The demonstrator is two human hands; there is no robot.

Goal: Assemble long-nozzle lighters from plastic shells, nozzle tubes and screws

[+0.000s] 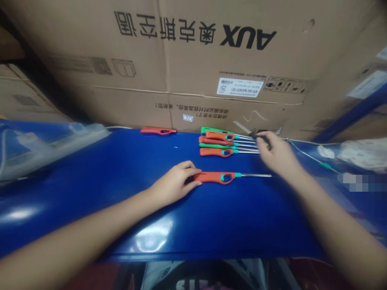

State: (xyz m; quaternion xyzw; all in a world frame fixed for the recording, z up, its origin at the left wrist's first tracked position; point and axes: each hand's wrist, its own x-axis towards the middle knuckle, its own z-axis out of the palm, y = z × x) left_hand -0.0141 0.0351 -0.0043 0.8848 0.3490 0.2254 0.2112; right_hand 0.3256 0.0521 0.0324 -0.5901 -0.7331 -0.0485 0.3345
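Note:
My left hand pinches the handle end of an orange long-necked gas lighter, which lies on the blue tabletop with its metal tube to the right. Behind it several similar lighters lie in a row: an orange one, a red one and a green one among them. Over the tips of their tubes is my right hand, its fingers closed around a small dark object. That object is blurred and partly covered, so its kind does not show.
A large cardboard box stands along the back of the blue table. By its foot lies a red lighter handle without a visible tube. Clear plastic packaging is at left; a metal rod with a teal end and white plastic are at right.

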